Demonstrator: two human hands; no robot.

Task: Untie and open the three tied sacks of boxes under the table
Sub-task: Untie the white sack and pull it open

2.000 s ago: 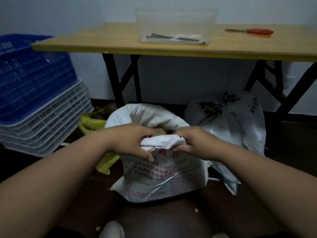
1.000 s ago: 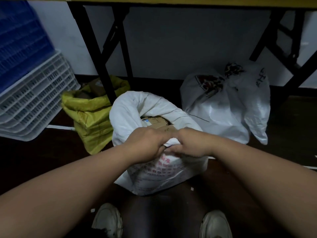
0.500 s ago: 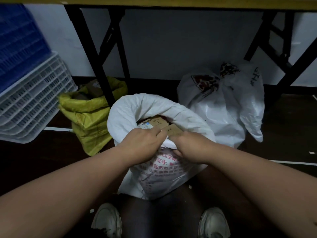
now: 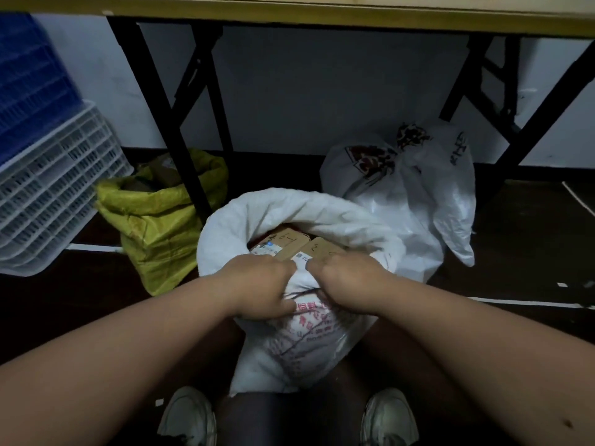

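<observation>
A white woven sack [image 4: 309,342] with red print stands on the floor between my feet, its mouth open and rim rolled outward. Brown cardboard boxes [image 4: 291,244] show inside. My left hand [image 4: 257,288] and my right hand [image 4: 349,283] both grip the near rim of this sack, side by side. A yellow sack [image 4: 154,226] sits open at the left beside a table leg, with boxes showing at its top. Behind on the right, a second white sack [image 4: 399,194] is knotted shut at the top.
The wooden table's edge [image 4: 322,14] runs overhead on black folding legs [image 4: 167,117]. Stacked white and blue plastic crates [image 4: 54,175] stand at the left. My two white shoes [image 4: 190,416] rest on the dark floor in front of the sack.
The view has tipped down from the tabletop to under the table. My hands have pushed the white sack's near rim lower and come closer together, uncovering more of the boxes.
</observation>
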